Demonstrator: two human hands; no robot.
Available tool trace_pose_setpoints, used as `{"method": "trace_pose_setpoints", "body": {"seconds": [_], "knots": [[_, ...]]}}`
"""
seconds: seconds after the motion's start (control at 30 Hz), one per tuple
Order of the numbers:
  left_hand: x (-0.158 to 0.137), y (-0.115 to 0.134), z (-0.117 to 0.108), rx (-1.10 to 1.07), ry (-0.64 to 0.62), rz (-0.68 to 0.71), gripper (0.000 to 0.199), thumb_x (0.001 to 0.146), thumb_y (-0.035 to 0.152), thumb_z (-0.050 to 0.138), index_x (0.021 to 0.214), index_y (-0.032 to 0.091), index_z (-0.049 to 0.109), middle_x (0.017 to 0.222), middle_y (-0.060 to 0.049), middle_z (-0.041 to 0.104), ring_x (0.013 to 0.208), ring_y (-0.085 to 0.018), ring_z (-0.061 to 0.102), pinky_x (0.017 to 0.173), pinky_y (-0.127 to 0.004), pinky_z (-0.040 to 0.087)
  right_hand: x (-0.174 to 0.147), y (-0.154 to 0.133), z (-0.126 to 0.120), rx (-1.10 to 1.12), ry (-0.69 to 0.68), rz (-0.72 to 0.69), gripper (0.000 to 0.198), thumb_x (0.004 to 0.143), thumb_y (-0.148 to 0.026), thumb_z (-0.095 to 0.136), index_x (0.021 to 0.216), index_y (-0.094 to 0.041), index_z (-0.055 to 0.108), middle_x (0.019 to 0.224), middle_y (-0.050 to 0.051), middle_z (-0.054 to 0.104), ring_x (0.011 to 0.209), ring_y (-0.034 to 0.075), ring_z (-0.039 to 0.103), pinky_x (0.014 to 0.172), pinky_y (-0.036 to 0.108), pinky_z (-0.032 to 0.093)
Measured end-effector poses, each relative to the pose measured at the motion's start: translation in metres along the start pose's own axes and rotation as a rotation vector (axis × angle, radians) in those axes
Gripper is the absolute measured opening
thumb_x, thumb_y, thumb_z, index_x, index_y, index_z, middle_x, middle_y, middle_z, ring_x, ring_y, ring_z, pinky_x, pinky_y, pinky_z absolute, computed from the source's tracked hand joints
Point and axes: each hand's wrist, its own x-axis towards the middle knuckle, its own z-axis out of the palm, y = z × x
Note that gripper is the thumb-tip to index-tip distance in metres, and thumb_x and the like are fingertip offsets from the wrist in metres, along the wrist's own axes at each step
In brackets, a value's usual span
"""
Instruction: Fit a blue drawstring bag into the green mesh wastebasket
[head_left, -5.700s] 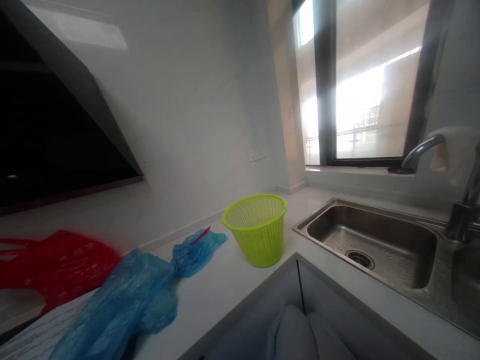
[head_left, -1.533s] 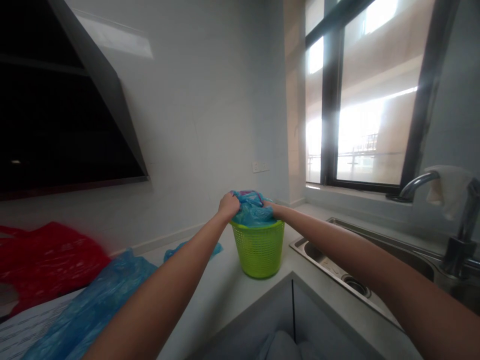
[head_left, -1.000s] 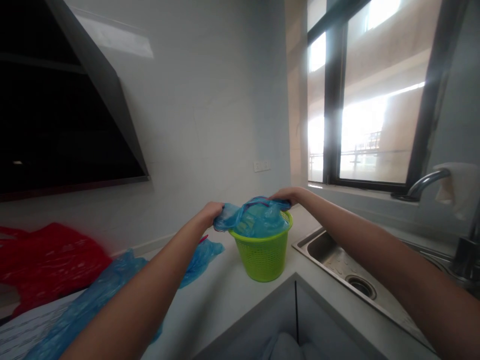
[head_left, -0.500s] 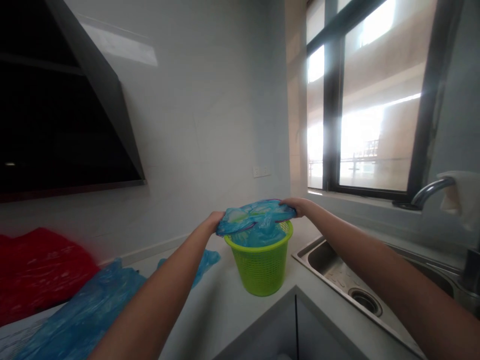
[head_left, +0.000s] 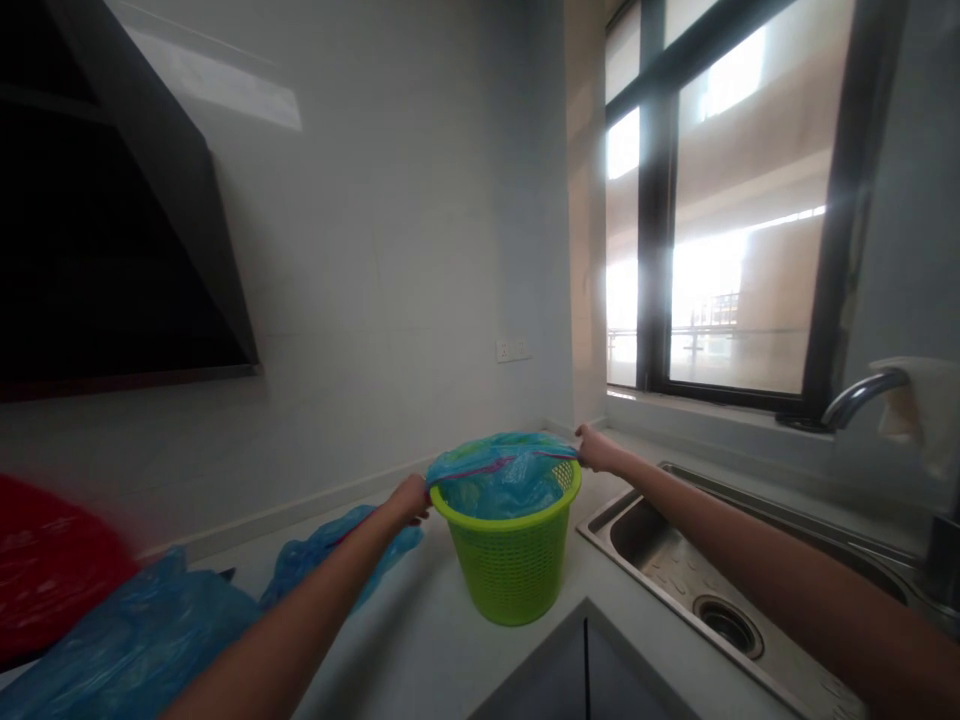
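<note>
A bright green perforated plastic basket [head_left: 511, 570] stands upright on the counter corner. A thin blue plastic bag [head_left: 502, 490] with a purple-pink edge lies in its mouth and drapes over the far part of the rim. My left hand [head_left: 409, 497] grips the bag's edge at the left side of the rim. On the right, my right hand [head_left: 595, 450] is closed on the bag's edge just outside the rim. The near rim of the basket is bare.
Loose blue plastic [head_left: 142, 620] and a red plastic bag [head_left: 56, 565] lie on the left. A steel sink [head_left: 660, 580] with a faucet [head_left: 862, 390] is to the right. A dark range hood [head_left: 120, 230] juts from the wall at upper left.
Both hands have lowered and spread slightly apart, drawing the bag's edge down over the back of the basket rim. The camera view has shifted a little.
</note>
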Motion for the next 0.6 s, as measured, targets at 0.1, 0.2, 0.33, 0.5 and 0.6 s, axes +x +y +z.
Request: {"method": "trace_pose_setpoints", "body": {"seconds": [0.1, 0.2, 0.33, 0.5, 0.6], "knots": [[-0.023, 0.004, -0.016, 0.124, 0.177, 0.22, 0.032, 0.084, 0.03, 0.055, 0.115, 0.022, 0.057, 0.106, -0.013, 0.068, 0.1, -0.03, 0.065, 0.085, -0.04, 0.051, -0.022, 0.01, -0.001, -0.04, 0.19, -0.311, 0.029, 0.088, -0.013, 0.051, 0.116, -0.02, 0.058, 0.126, 0.01, 0.057, 0.115, 0.02, 0.057, 0.101, 0.036, 0.045], [-0.056, 0.008, -0.023, 0.349, 0.22, 0.669, 0.044, 0.091, 0.038, 0.046, 0.13, 0.019, 0.055, 0.125, -0.014, 0.063, 0.113, -0.029, 0.06, 0.1, -0.042, 0.045, -0.048, 0.017, 0.005, -0.158, 0.212, -0.67, 0.025, 0.09, -0.029, 0.056, 0.111, -0.02, 0.065, 0.122, 0.01, 0.056, 0.118, 0.024, 0.055, 0.106, 0.04, 0.04], [-0.087, 0.008, -0.014, 0.638, 0.148, 0.851, 0.041, 0.091, 0.03, 0.041, 0.121, 0.014, 0.064, 0.124, -0.017, 0.065, 0.122, -0.031, 0.055, 0.11, -0.044, 0.038, -0.073, 0.017, 0.02, -0.189, 0.216, -0.581, 0.023, 0.086, -0.034, 0.06, 0.1, -0.02, 0.071, 0.102, 0.007, 0.057, 0.092, 0.021, 0.06, 0.089, 0.036, 0.046], [-0.086, 0.026, 0.0, 0.723, 0.143, 0.671, 0.023, 0.083, 0.027, 0.053, 0.094, 0.016, 0.07, 0.098, -0.016, 0.067, 0.096, -0.032, 0.063, 0.091, -0.042, 0.047, -0.08, -0.001, 0.028, -0.159, 0.354, -0.464, 0.012, 0.081, -0.024, 0.06, 0.074, -0.019, 0.068, 0.083, 0.005, 0.058, 0.078, 0.019, 0.057, 0.076, 0.032, 0.043], [-0.084, 0.043, 0.003, 0.687, 0.151, 0.653, 0.02, 0.078, 0.026, 0.06, 0.059, 0.023, 0.055, 0.073, -0.01, 0.06, 0.08, -0.029, 0.059, 0.081, -0.038, 0.045, -0.083, -0.009, 0.031, 0.018, 0.374, -0.501, 0.021, 0.088, -0.033, 0.055, 0.073, -0.02, 0.063, 0.078, 0.004, 0.06, 0.075, 0.019, 0.056, 0.072, 0.03, 0.041]]}}
